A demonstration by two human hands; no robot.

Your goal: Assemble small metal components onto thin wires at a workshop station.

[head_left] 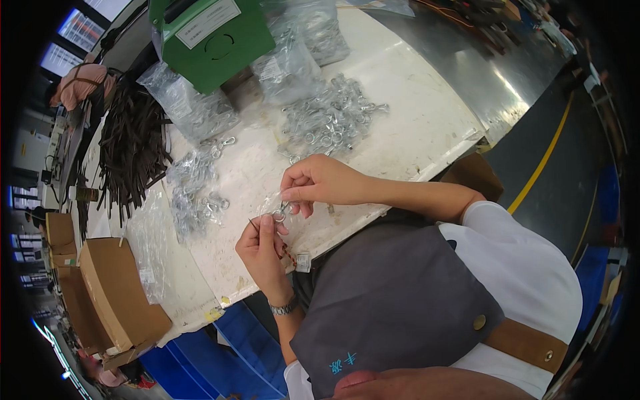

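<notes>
Head view, single frame. I see both hands meeting just above the near edge of the white surface (427, 127). The right hand (320, 181) has thumb and forefinger pinched on a small metal ring clasp (279, 215), and a bit of clear plastic film seems caught in the same pinch; I cannot tell exactly how. The left hand (261, 248) is closed narrow just below the clasp, its fingertips touching it, with a thin dark strand (253, 224) poking up from the grip. A wristwatch (285, 308) sits on the left wrist. Beyond the right hand lies a loose heap of silver clasps (331, 119), well apart from the fingers. To the left of both hands is a second, smaller heap of clasps (193, 193) on clear film. Farther out are clear bags of hardware (288, 67), a green box (213, 40) and a bundle of dark brown straps (133, 147). A cardboard box (117, 293) sits left of the left hand, past the surface's edge.
</notes>
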